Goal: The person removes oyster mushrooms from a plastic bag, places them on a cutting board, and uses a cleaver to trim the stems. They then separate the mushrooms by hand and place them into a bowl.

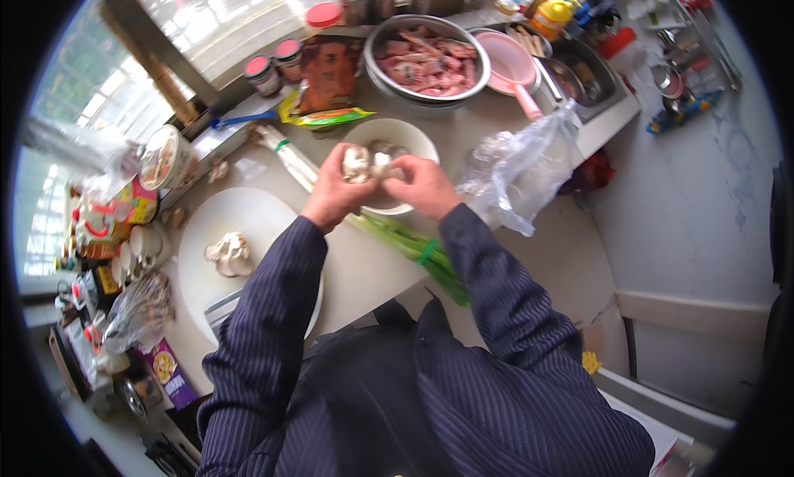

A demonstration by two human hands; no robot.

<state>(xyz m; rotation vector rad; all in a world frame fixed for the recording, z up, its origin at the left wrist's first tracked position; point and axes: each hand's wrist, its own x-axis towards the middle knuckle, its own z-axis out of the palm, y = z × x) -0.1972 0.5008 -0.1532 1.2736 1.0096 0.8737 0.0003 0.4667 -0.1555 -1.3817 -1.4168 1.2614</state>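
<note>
In my left hand (340,189) is a pale garlic bulb (356,164), held over the near rim of a cream bowl (423,141). The fingers of my right hand (423,182) pinch a small pale piece (386,167) beside it, too blurred to name surely. Greyish contents lie in the bowl, mostly hidden by my hands. To the left, another garlic bulb (231,254) rests on a round white cutting board (205,220). A broad metal blade (222,309) lies on the board, partly covered by my left sleeve. Spring onions (397,236) with green ties run beneath my hands.
A steel basin of raw meat pieces (428,64) stands behind the bowl. Right of it are a pink strainer (505,58) and a sink (605,99). A clear plastic bag (521,167) lies at right. Red-lidded jars (263,77) and a brown packet (329,74) line the window side.
</note>
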